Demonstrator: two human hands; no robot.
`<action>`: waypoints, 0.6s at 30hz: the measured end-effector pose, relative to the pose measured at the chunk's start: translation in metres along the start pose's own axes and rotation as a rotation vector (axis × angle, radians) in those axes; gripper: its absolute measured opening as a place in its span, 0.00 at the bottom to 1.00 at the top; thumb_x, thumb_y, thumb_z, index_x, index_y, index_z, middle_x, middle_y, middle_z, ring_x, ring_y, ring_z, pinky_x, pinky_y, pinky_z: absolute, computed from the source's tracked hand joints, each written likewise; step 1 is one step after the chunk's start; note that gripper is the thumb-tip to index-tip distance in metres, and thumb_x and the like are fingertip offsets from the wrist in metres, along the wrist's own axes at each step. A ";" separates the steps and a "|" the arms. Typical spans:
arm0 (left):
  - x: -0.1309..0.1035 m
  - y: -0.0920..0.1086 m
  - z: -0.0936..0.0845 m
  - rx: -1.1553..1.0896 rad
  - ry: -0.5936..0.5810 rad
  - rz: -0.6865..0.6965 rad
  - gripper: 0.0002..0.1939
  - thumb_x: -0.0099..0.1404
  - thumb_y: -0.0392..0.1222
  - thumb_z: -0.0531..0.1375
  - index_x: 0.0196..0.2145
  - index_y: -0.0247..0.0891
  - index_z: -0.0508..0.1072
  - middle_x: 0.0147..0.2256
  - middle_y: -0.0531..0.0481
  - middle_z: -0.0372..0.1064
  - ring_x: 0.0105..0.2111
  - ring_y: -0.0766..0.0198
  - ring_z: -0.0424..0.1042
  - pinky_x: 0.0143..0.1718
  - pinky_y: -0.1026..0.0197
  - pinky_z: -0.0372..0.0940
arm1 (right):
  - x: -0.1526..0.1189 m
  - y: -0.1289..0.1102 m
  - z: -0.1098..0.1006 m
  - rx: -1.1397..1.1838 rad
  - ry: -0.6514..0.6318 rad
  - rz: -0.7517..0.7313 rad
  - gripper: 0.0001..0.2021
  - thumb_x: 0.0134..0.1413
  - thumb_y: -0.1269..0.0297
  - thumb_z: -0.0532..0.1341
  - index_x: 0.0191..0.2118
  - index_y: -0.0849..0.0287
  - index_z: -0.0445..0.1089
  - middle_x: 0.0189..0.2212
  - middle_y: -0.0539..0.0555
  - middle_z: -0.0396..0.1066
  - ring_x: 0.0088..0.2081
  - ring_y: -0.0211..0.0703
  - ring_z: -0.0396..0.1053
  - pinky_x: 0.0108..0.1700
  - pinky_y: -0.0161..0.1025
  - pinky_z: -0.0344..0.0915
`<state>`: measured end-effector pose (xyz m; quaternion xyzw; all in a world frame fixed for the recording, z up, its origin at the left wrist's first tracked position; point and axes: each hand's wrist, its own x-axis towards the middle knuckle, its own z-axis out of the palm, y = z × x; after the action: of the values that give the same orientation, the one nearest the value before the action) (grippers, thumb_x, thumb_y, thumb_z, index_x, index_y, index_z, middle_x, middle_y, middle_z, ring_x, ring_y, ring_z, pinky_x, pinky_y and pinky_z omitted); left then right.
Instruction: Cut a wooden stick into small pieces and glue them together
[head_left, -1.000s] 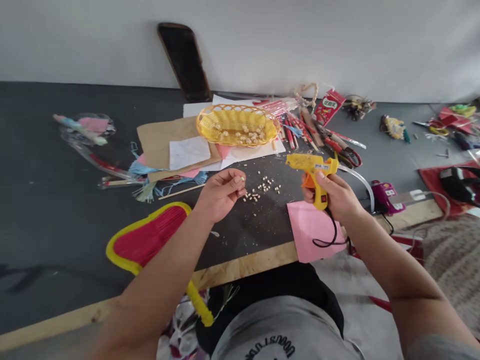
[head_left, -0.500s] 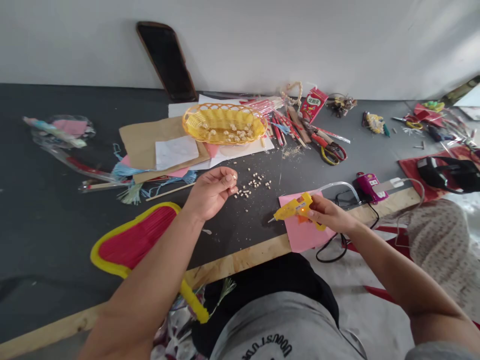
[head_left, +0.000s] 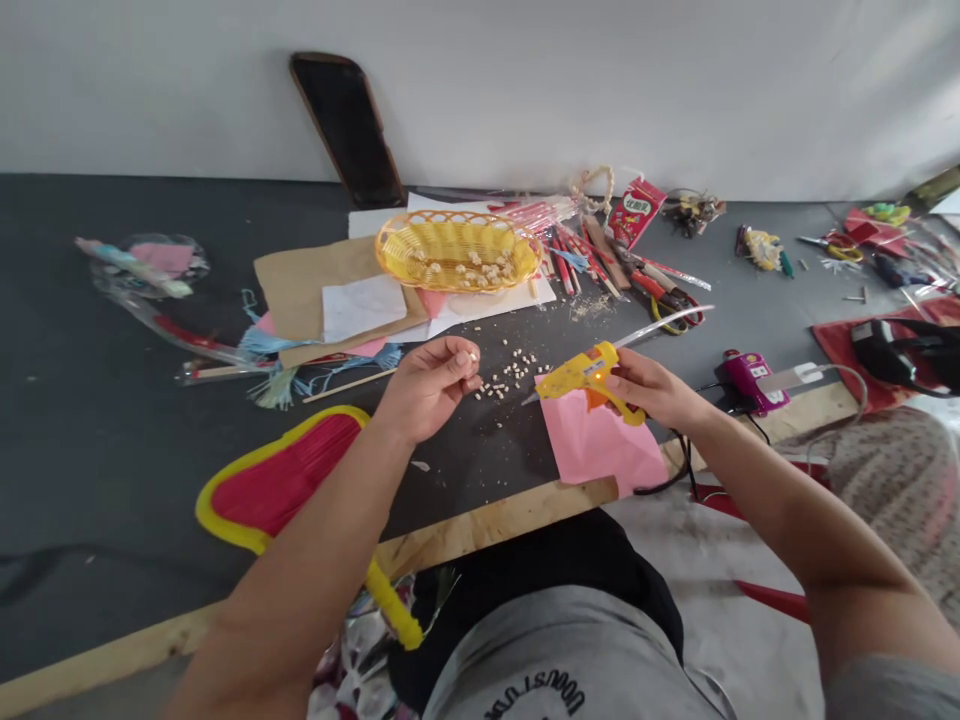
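My right hand (head_left: pixel 646 388) is wrapped round the handle of a yellow glue gun (head_left: pixel 581 370), its orange light lit and its nozzle pointing left. A clear glue stick (head_left: pixel 667 325) juts from the gun's back. Below the gun lies a pink paper sheet (head_left: pixel 592 445). My left hand (head_left: pixel 433 388) is closed, with a small whitish piece (head_left: pixel 472 357) pinched between thumb and fingertips. Beside those fingertips, several small cream-coloured pieces (head_left: pixel 517 370) are scattered on the dark table. A red fan-shaped piece with a fuzzy yellow border (head_left: pixel 281 475) lies by my left forearm.
A yellow woven basket (head_left: pixel 390 250) holding small pale clusters stands on papers at the back. Scissors (head_left: pixel 675 310) and red sticks are to its right. A phone (head_left: pixel 349 130) leans on the wall. A purple power adapter (head_left: pixel 756 382) sits near the table's wooden edge.
My right hand has raised the glue gun slightly and brought it left, nearer my left hand. The pink paper has shifted left with a crease in it. My left hand keeps its pinch.
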<state>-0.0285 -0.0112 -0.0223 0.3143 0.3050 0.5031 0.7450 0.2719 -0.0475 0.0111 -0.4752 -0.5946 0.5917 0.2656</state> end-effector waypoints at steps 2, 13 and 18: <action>0.000 -0.001 0.000 0.003 -0.011 -0.001 0.14 0.47 0.41 0.76 0.26 0.35 0.76 0.28 0.53 0.68 0.24 0.73 0.62 0.26 0.67 0.62 | -0.006 0.004 -0.008 -0.048 0.027 0.035 0.24 0.59 0.45 0.62 0.48 0.60 0.63 0.30 0.50 0.71 0.24 0.33 0.64 0.23 0.30 0.59; 0.000 -0.002 0.001 0.015 -0.004 -0.019 0.15 0.46 0.41 0.77 0.25 0.34 0.76 0.28 0.52 0.68 0.25 0.73 0.62 0.26 0.67 0.62 | -0.006 0.003 -0.013 -1.202 0.386 0.157 0.12 0.63 0.57 0.57 0.42 0.59 0.74 0.35 0.60 0.77 0.37 0.52 0.72 0.35 0.41 0.62; -0.001 -0.004 0.001 0.072 -0.015 -0.038 0.13 0.48 0.41 0.76 0.26 0.35 0.76 0.27 0.53 0.67 0.24 0.73 0.63 0.27 0.67 0.64 | 0.033 -0.020 0.013 -1.160 0.219 -0.217 0.10 0.66 0.64 0.56 0.40 0.57 0.75 0.39 0.57 0.77 0.42 0.48 0.69 0.46 0.43 0.61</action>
<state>-0.0259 -0.0139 -0.0242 0.3391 0.3232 0.4753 0.7448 0.2417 -0.0213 0.0204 -0.5376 -0.8347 0.0878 0.0815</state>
